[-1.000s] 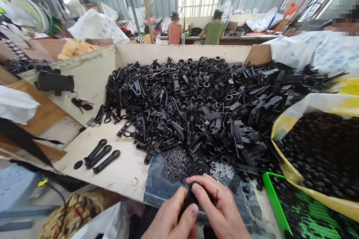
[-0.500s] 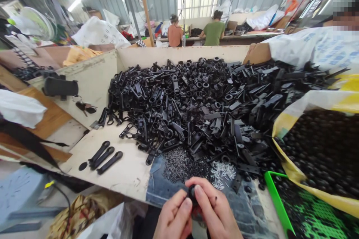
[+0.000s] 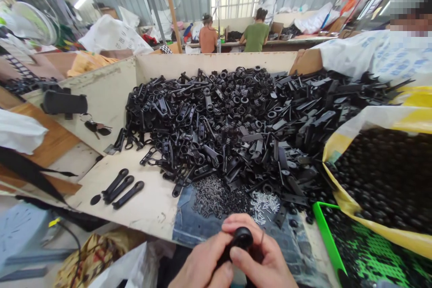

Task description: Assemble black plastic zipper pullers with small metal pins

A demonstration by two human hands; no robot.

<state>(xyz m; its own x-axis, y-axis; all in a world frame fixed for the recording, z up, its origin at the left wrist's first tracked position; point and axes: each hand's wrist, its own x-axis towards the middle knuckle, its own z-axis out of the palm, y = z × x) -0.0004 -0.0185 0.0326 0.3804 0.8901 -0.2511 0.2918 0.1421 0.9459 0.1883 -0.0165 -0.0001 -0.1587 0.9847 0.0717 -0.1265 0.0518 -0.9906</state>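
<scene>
Between my two hands is a black plastic handle piece [image 3: 242, 238] with its round end facing up, low in the view. My left hand [image 3: 205, 261] is closed around its lower part, which the fingers mostly hide. My right hand [image 3: 261, 252] grips the round end, thumb in front and fingers behind. Just beyond the hands, small dark screws [image 3: 216, 195] and silver pins [image 3: 265, 207] lie in heaps on a dark blue cloth [image 3: 189, 216]. Three black handles [image 3: 123, 189] lie side by side on the board at left, with a black disc [image 3: 95, 200] beside them.
A large pile of black plastic parts [image 3: 202, 130] fills the wooden-walled table [image 3: 148, 216]. At right stand an open sack of black balls [image 3: 391, 175] and a green tray [image 3: 324, 220]. Keys [image 3: 96, 126] hang at the left wall. Two people sit far back; another is at right.
My hands have turned the black handle piece so its round end now shows on top. My left hand has shifted left and wraps the piece more. The view has moved slightly.
</scene>
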